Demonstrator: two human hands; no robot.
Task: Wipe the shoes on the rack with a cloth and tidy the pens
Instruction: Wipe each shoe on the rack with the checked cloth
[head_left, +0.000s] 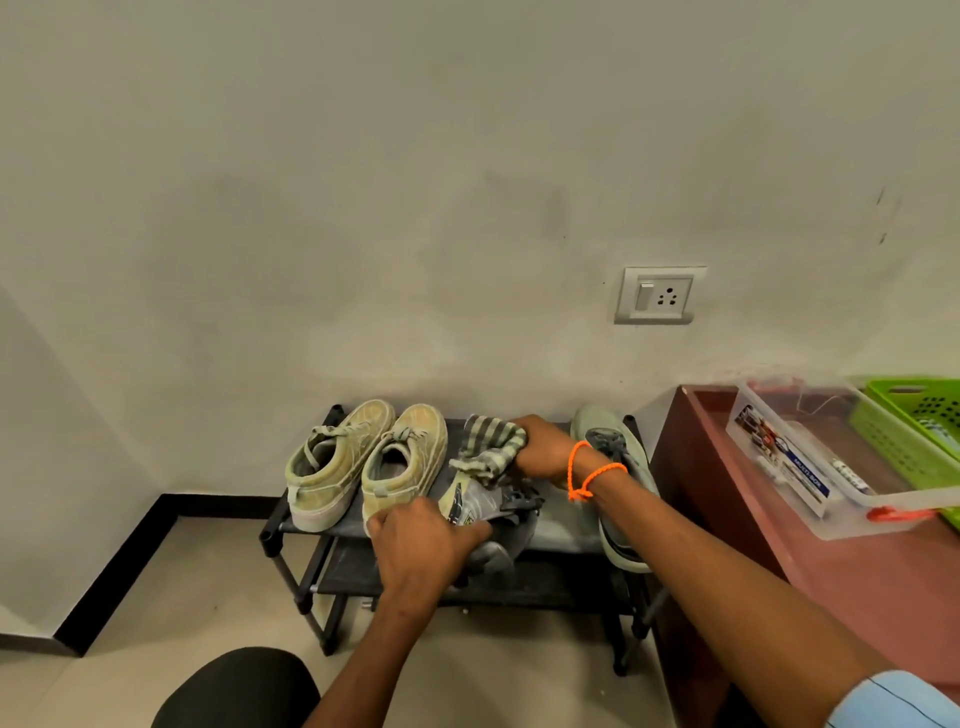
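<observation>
Centrally, the right hand (540, 447) bunched its fingers round a striped cloth (488, 449) while the left hand (421, 540) gripped the grey shoe (483, 506) with curled fingers.

I am reading just one legible text from here: white capitals saying "MULTI BOX" are showing on a blue label (802, 475) stuck to the front wall of the clear plastic box (909, 501) sitting on the reddish table (857, 582). Smaller print on that label is blurring out.
</observation>
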